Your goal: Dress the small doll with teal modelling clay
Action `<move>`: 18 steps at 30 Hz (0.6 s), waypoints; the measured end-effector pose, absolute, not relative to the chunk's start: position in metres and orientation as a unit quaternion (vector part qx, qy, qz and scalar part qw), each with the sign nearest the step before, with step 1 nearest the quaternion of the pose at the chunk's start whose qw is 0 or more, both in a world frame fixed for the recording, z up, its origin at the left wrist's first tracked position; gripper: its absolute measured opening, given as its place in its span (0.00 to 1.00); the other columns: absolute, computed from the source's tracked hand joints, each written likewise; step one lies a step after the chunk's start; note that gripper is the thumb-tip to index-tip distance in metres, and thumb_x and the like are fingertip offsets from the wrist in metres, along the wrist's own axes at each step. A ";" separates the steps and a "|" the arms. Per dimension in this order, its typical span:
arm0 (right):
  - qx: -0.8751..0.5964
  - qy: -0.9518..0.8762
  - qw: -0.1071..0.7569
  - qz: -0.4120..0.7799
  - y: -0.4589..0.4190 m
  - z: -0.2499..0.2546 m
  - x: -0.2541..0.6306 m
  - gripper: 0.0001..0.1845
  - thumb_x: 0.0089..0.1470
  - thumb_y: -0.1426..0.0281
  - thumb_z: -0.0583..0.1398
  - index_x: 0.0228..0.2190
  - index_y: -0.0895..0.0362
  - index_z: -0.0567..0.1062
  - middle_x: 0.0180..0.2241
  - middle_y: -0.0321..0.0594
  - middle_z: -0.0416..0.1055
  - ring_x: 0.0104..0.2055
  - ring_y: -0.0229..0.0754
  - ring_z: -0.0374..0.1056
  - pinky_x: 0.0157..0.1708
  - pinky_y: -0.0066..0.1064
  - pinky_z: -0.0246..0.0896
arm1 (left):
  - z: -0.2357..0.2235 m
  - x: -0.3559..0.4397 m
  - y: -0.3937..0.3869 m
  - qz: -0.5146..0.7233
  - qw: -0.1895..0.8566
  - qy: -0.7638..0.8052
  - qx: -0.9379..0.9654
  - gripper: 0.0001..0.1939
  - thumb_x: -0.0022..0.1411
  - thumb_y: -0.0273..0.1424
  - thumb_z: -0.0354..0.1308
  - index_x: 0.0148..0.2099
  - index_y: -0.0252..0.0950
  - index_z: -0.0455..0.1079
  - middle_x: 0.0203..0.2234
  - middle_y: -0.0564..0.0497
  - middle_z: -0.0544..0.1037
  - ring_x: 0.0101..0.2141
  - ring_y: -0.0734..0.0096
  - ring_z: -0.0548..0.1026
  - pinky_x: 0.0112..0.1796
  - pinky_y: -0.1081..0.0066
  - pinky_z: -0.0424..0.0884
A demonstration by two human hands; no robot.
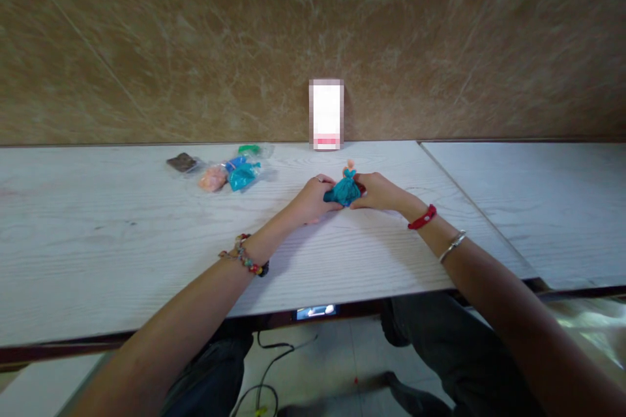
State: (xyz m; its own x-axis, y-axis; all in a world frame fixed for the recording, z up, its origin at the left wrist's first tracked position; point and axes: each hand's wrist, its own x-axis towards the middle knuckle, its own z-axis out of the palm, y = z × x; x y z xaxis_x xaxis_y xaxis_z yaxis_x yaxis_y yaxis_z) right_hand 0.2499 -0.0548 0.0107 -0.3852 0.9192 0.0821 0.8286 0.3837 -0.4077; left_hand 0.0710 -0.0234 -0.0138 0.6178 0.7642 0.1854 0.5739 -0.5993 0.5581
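Note:
A small doll-like clay figure (346,190) stands on the white table, with a teal, ridged, skirt-like body and a peach-coloured top. My left hand (313,199) is closed round its left side, thumb and fingers against the teal skirt. On the other side my right hand (380,191) grips it too, and a bit of dark red shows by those fingertips. The fingers partly hide the lower edge of the figure.
To the left lie clear packets of clay: a brown one (182,162), a peach one (213,178), a turquoise one (243,176), a blue one (235,163) and a green one (249,149). A blurred-out phone-shaped panel (327,114) leans against the brown marbled wall (195,45). A seam crosses the table (122,260) on the right.

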 end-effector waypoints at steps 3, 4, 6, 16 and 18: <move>-0.528 -0.820 0.157 0.155 -0.054 0.011 0.251 0.15 0.40 0.71 0.65 0.34 0.61 0.72 0.28 0.38 0.72 0.28 0.36 0.65 0.27 0.26 0.54 | -0.014 0.071 -0.023 0.204 0.232 0.385 0.869 0.09 0.48 0.29 0.62 0.34 0.32 0.73 0.41 0.46 0.70 0.44 0.64 0.69 0.48 0.64 0.66; -0.530 -0.820 0.158 0.148 -0.054 0.011 0.251 0.15 0.40 0.71 0.64 0.34 0.61 0.72 0.28 0.38 0.72 0.28 0.36 0.65 0.27 0.26 0.54 | -0.014 0.071 -0.024 0.205 0.229 0.384 0.871 0.09 0.48 0.28 0.62 0.34 0.32 0.74 0.41 0.46 0.70 0.44 0.64 0.69 0.48 0.65 0.66; -0.537 -0.821 0.148 0.128 -0.055 0.012 0.249 0.12 0.41 0.71 0.64 0.32 0.61 0.73 0.27 0.39 0.73 0.27 0.37 0.65 0.26 0.26 0.53 | -0.014 0.072 -0.024 0.209 0.218 0.379 0.875 0.08 0.48 0.28 0.62 0.35 0.32 0.74 0.40 0.46 0.70 0.45 0.64 0.68 0.49 0.65 0.65; -0.510 -0.829 0.193 0.124 -0.056 0.007 0.246 0.08 0.41 0.73 0.64 0.29 0.57 0.76 0.29 0.36 0.74 0.30 0.37 0.67 0.30 0.27 0.57 | -0.017 0.069 -0.021 0.237 0.143 0.365 0.889 0.07 0.48 0.28 0.62 0.33 0.34 0.74 0.45 0.46 0.69 0.45 0.59 0.67 0.48 0.60 0.65; -0.520 -0.824 0.192 0.120 -0.055 0.005 0.245 0.06 0.41 0.73 0.64 0.27 0.58 0.76 0.28 0.36 0.74 0.29 0.37 0.67 0.30 0.26 0.56 | -0.016 0.068 -0.020 0.236 0.154 0.368 0.886 0.08 0.47 0.28 0.63 0.33 0.34 0.74 0.44 0.46 0.69 0.44 0.60 0.68 0.48 0.60 0.65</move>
State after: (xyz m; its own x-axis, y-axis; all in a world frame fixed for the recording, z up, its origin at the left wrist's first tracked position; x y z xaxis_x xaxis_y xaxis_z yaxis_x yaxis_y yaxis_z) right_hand 0.2451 -0.0546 0.0050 -0.3856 0.9025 0.1918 0.8102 0.4307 -0.3976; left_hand 0.0677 -0.0202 -0.0161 0.6180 0.7246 0.3050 0.5793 -0.6820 0.4465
